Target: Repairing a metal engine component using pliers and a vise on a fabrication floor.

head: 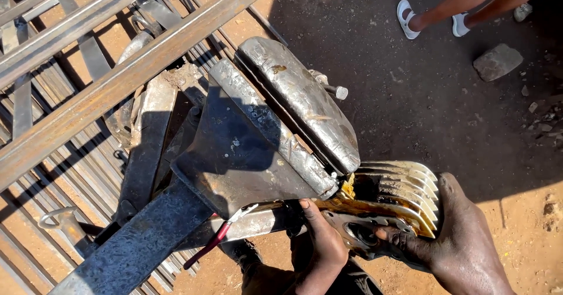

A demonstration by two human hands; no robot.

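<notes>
Currently I see the gold-coloured finned metal engine cylinder (393,198) sitting at the end of the worn steel bench vise (281,131), touching its jaws' near end. Right hand (457,242) wraps the cylinder's fins from the outer side, thumb on the gasket face. Left hand (319,245) grips its inner edge by the vise. Both hands closed on it. Red-handled pliers (214,239) lie just left, on the vise base. Another person's sandalled feet (431,16) stand well apart.
</notes>
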